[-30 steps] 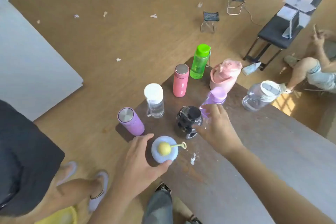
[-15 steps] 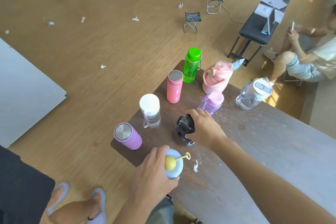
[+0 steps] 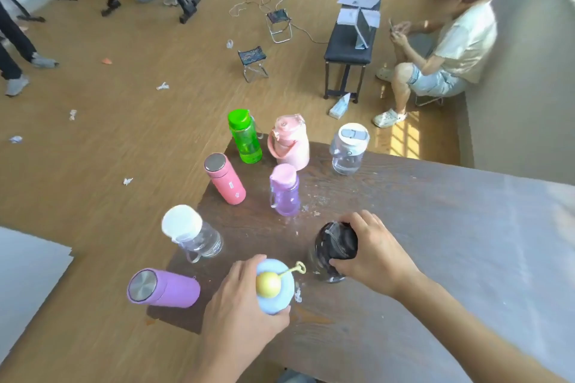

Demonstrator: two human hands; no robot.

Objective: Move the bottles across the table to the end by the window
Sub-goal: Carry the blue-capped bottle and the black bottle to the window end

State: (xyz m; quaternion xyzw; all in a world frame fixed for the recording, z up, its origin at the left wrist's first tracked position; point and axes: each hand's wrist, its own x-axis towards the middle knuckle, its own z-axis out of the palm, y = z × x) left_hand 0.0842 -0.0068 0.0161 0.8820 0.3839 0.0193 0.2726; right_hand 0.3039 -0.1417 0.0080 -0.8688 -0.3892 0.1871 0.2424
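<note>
Several bottles stand at the end of a dark wooden table [image 3: 420, 227]. My left hand [image 3: 239, 301] is wrapped around a light blue bottle [image 3: 277, 295] with a yellow ball on its lid. My right hand [image 3: 370, 255] grips a black-lidded bottle [image 3: 333, 249] from the right. Untouched are a purple steel-capped flask [image 3: 165, 288], a clear white-lidded bottle [image 3: 193, 235], a pink flask [image 3: 225, 179], a lilac bottle [image 3: 284, 191], a green bottle [image 3: 245, 137], a pink jug [image 3: 289, 141] and a clear grey-lidded jug [image 3: 348, 149].
The table runs on to the right, pale with glare. A person [image 3: 445, 40] sits on a stool beyond the table's far corner beside a black bench [image 3: 351, 37]. Small folding stools [image 3: 253, 64] and paper scraps lie on the wooden floor.
My right hand left the lilac bottle and closed on the black-lidded bottle, which now sits further right. My left hand closed around the light blue bottle. The view tilted up.
</note>
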